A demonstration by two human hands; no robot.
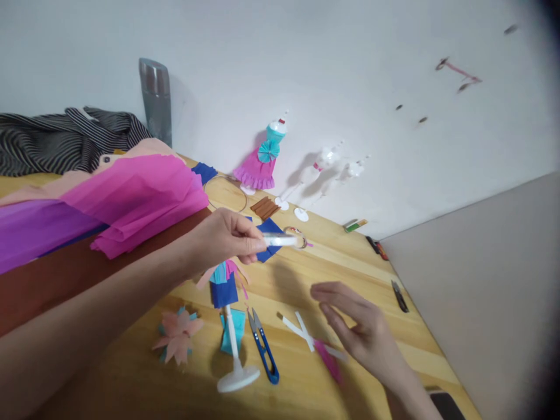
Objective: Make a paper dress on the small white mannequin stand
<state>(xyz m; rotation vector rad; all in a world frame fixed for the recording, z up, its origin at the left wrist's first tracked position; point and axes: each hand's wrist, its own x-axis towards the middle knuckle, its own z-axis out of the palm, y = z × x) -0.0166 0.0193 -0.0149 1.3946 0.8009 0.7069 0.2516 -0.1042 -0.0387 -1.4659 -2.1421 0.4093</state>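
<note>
My left hand (234,236) is closed, pinching what looks like a roll of clear tape (282,240), seen edge-on above the table. My right hand (356,321) hovers to the right with its fingers stretched out and nothing in them. Near its fingertips lie white paper strips (300,331) and a pink scrap (327,361). Below my left hand stands a white doll stand (234,344) dressed in blue, turquoise and pink paper (224,291); its upper part is hidden behind the hand. Blue thread snips (265,350) lie beside it.
A peach paper flower (177,335) lies at front left. Pink crepe paper (149,198) and a striped cloth (70,137) are heaped behind my left arm. A dressed figure (262,154), a grey bottle (156,102) and bare white stands (326,160) stand by the wall. A cutter (399,296) lies right.
</note>
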